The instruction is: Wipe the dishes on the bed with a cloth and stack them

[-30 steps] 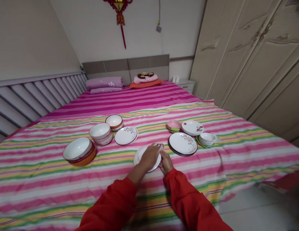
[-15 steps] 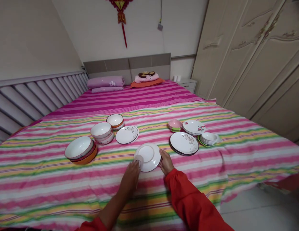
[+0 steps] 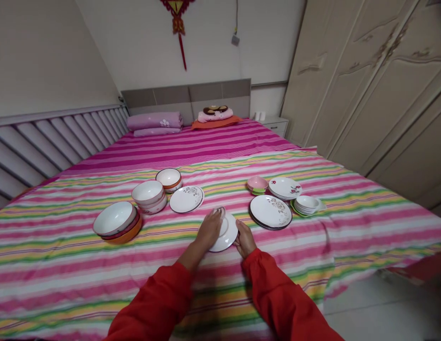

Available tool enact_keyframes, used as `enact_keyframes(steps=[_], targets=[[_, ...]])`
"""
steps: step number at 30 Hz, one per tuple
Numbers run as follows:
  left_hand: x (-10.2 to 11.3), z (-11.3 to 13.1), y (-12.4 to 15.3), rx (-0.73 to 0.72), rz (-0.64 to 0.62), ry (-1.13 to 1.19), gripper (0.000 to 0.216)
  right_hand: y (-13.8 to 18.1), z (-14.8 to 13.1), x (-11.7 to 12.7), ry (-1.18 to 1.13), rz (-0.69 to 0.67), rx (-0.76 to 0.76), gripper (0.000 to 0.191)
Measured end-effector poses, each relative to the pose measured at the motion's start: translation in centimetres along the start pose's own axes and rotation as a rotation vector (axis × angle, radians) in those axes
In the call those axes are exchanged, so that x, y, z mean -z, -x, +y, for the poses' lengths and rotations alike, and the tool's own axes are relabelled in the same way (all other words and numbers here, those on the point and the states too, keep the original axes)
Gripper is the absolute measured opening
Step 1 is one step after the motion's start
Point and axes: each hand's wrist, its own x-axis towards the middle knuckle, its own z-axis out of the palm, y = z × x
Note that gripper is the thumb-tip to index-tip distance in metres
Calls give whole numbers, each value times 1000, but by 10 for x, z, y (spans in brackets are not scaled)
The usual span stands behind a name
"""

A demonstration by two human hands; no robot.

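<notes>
A white plate (image 3: 228,239) is turned underside up, its foot ring showing, low over the striped cloth. My right hand (image 3: 245,239) grips its right rim, thumb on top. Over the plate's left part lies my left hand (image 3: 210,228), fingers bent around a small pale, thin cloth-like piece that is mostly hidden. To the right is a stack of dark-rimmed plates with a flower print (image 3: 271,211). A similar flowered plate pair (image 3: 186,199) lies beyond my left hand.
Stacked bowls stand at left: large ones (image 3: 115,219), pink-rimmed ones (image 3: 148,193) and orange-banded ones (image 3: 168,178). At right are pink bowls (image 3: 257,183), red-flowered plates (image 3: 285,187) and small white dishes (image 3: 307,203). Folded bedding (image 3: 155,121) lies by the headboard (image 3: 220,92).
My left hand has moved up and right, from the plate's left edge onto its underside, with the pale piece. My right hand keeps its hold on the rim.
</notes>
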Motion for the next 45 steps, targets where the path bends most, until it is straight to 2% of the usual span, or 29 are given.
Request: enact_keyframes(steps=[3, 5, 8, 11, 15, 19, 22, 25, 29, 31, 34, 36, 39, 45], targets=[[-3, 14, 23, -107, -60, -28, 47, 1, 0, 0, 14, 1, 4, 43], [-3, 13, 44, -159, -68, -50, 46, 1, 0, 0, 31, -7, 2, 45], [2, -2, 73, -195, -55, -97, 44, 1, 1, 0, 42, -15, 0, 46], [14, -24, 88, -152, -52, -163, 43, 1, 2, -1, 40, -18, 10, 46], [28, -32, 73, -36, -83, -209, 43, 1, 2, -1, 41, -22, 5, 45], [26, -11, 38, 8, -94, -161, 44, 0, 2, 0, 31, -6, 10, 42], [14, 8, 24, -49, -90, -98, 45, -2, 3, 0, 21, 9, 7, 42], [2, 13, 34, -143, -64, -44, 44, -2, 3, 0, 25, 4, 11, 43], [-1, -8, 68, -254, 59, 80, 40, 0, 0, -1, 34, -20, -6, 43], [6, -28, 83, -177, 146, 125, 38, 2, -2, -2, 24, -32, -19, 43], [18, -59, 94, 140, 367, 116, 41, 4, -5, -3, 21, -71, -24, 42], [23, -75, 96, 287, 451, 76, 39, 6, -7, -2, 27, -104, -19, 42], [22, -85, 95, 331, 477, -24, 33, 12, -7, -1, 61, -166, -11, 41], [20, -83, 96, 298, 493, -89, 25, 30, -18, -4, 308, -216, -4, 39]])
